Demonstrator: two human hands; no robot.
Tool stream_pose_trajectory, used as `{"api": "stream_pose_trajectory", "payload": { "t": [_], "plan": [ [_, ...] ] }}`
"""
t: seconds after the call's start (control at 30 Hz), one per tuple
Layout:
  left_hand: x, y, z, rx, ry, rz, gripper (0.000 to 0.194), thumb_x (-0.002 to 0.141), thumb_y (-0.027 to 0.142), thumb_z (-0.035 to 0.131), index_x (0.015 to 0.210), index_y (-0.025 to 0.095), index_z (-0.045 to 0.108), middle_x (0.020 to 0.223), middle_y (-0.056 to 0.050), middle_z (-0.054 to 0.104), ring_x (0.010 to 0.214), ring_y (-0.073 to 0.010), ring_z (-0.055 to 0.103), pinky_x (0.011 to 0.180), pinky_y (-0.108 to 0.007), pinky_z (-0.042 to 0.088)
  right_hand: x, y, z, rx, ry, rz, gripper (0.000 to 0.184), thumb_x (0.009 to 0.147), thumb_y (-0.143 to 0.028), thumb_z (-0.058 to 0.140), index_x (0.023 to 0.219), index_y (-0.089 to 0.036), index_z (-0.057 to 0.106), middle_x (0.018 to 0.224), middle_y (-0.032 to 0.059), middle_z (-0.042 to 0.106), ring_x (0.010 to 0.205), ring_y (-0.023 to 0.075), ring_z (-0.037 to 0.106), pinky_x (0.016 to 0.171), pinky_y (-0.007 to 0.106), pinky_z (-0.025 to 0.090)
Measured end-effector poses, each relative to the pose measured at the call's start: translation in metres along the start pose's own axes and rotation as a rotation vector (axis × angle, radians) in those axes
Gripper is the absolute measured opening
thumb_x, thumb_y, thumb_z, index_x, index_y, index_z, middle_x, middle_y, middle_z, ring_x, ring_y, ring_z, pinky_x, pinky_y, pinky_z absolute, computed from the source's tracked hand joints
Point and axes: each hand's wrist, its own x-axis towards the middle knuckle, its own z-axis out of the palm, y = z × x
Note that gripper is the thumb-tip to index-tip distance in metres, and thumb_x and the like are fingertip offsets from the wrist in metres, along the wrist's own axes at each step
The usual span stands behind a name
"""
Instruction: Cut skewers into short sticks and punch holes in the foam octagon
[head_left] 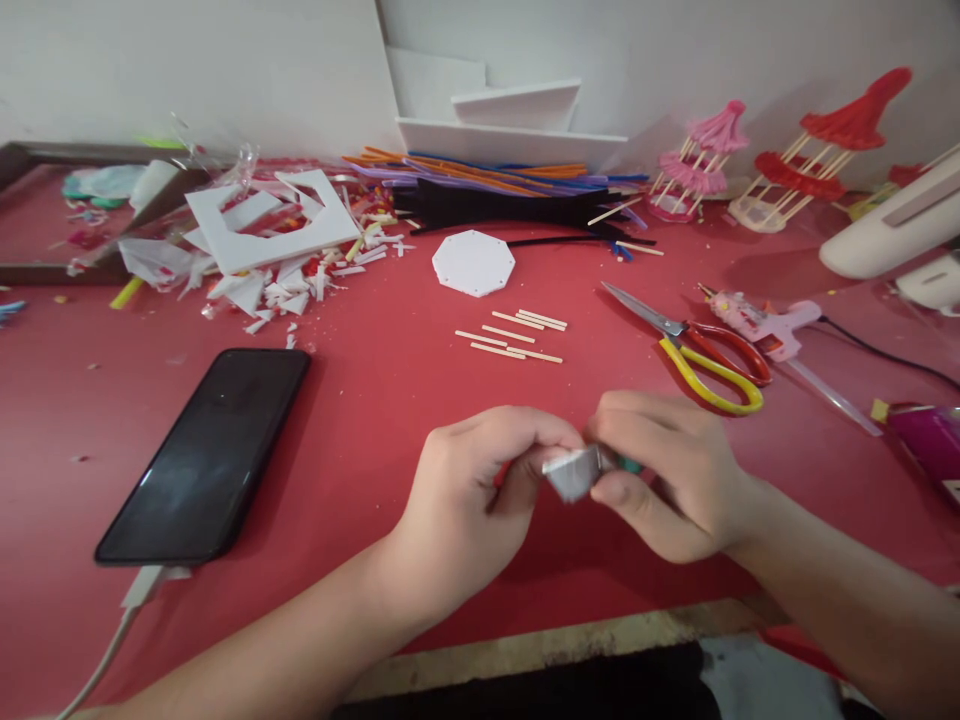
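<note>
Above the near part of the red table, both hands meet at a small silver-grey piece (pixel 573 474), blurred and too unclear to name. My left hand (pixel 480 500) pinches its left side between thumb and fingers. On the other side, my right hand (pixel 675 470) is closed round its right end, where a bit of green shows between the fingers. Beyond the hands lie several short thin wooden sticks (pixel 508 340) in loose rows. A white octagonal foam board (pixel 474 263) with small holes near its edge rests flat behind the sticks.
Scissors (pixel 682 335) and a pink glue gun (pixel 765 320) lie right. A black phone (pixel 206 455) with a cable is left. White foam scraps (pixel 270 250), pipe cleaners (pixel 495 175), and pink (pixel 694 170) and red (pixel 817 160) stick models stand or lie behind.
</note>
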Motion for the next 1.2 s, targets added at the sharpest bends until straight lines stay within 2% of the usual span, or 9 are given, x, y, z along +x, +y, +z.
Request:
{"api": "stream_pose_trajectory", "payload": {
  "t": [0.1,0.17,0.23,0.3,0.43,0.63,0.73,0.97,1.2],
  "plan": [
    [-0.003,0.001,0.003,0.003,-0.027,0.065,0.023,0.084,0.001,0.05,0.081,0.018,0.065,0.074,0.001,0.071,0.07,-0.0092,0.065,0.069,-0.019,0.052,-0.001,0.009,-0.006,-0.067,0.122,0.07,0.024,0.094,-0.035,0.045,0.076,-0.02,0.049,0.063,-0.0026,0.043,0.055,0.0106,0.039,0.051,0.026,0.031],
    [-0.003,-0.001,0.004,0.011,-0.002,-0.004,0.022,0.086,0.003,0.051,0.083,0.019,0.066,0.075,0.001,0.072,0.068,-0.0092,0.066,0.068,-0.018,0.053,-0.001,0.012,-0.01,-0.071,0.256,0.098,0.025,0.095,-0.036,0.043,0.076,-0.02,0.05,0.06,-0.0031,0.042,0.053,0.0105,0.037,0.051,0.027,0.031],
    [-0.001,-0.004,0.003,0.003,0.057,-0.086,0.018,0.086,0.007,0.054,0.082,0.019,0.067,0.075,0.0,0.072,0.066,-0.0092,0.066,0.065,-0.018,0.053,-0.001,0.013,-0.012,-0.054,0.314,0.106,0.027,0.095,-0.038,0.042,0.077,-0.02,0.051,0.061,-0.0028,0.041,0.052,0.0107,0.037,0.051,0.027,0.031],
    [0.0,-0.007,0.002,-0.029,0.094,-0.122,0.015,0.087,0.01,0.056,0.082,0.019,0.066,0.075,0.001,0.072,0.064,-0.0089,0.065,0.064,-0.018,0.053,0.0,0.011,-0.011,-0.052,0.28,0.068,0.027,0.095,-0.04,0.042,0.08,-0.019,0.052,0.063,-0.0015,0.043,0.055,0.0113,0.039,0.052,0.027,0.032],
    [0.003,-0.008,0.001,-0.068,0.103,-0.098,0.016,0.085,0.006,0.056,0.084,0.019,0.065,0.076,0.002,0.071,0.067,-0.0087,0.065,0.066,-0.018,0.052,0.002,0.002,-0.004,-0.021,0.131,-0.019,0.028,0.095,-0.041,0.04,0.082,-0.018,0.051,0.066,-0.0006,0.043,0.057,0.012,0.038,0.053,0.028,0.031],
    [0.002,-0.008,0.004,-0.056,0.085,-0.055,0.031,0.076,-0.008,0.052,0.086,0.019,0.064,0.079,0.004,0.071,0.068,-0.0066,0.065,0.067,-0.014,0.05,0.001,-0.004,0.001,-0.008,0.01,-0.011,0.026,0.093,-0.038,0.045,0.075,-0.02,0.043,0.066,-0.002,0.039,0.058,0.012,0.034,0.053,0.028,0.029],
    [0.001,-0.007,0.004,-0.044,0.076,-0.035,0.04,0.07,-0.013,0.046,0.086,0.019,0.064,0.079,0.006,0.07,0.069,-0.0045,0.064,0.066,-0.011,0.049,0.0,-0.003,0.001,0.011,-0.009,-0.001,0.027,0.092,-0.039,0.046,0.074,-0.02,0.041,0.065,-0.0023,0.037,0.058,0.0119,0.033,0.053,0.028,0.028],
    [0.002,-0.007,0.004,-0.061,0.083,-0.056,0.028,0.075,-0.008,0.055,0.083,0.017,0.064,0.079,0.004,0.071,0.069,-0.005,0.064,0.065,-0.011,0.049,0.001,-0.003,0.002,0.026,-0.013,-0.025,0.028,0.093,-0.037,0.046,0.072,-0.021,0.036,0.065,-0.0028,0.034,0.058,0.012,0.032,0.053,0.028,0.027],
    [0.001,-0.007,0.003,-0.061,0.072,-0.041,0.027,0.077,-0.007,0.057,0.085,0.018,0.064,0.076,0.005,0.07,0.068,-0.0049,0.063,0.066,-0.012,0.049,0.001,-0.004,0.001,0.032,-0.027,-0.022,0.028,0.093,-0.036,0.045,0.071,-0.022,0.035,0.065,-0.0028,0.034,0.057,0.012,0.031,0.053,0.028,0.026]
  ]
}}
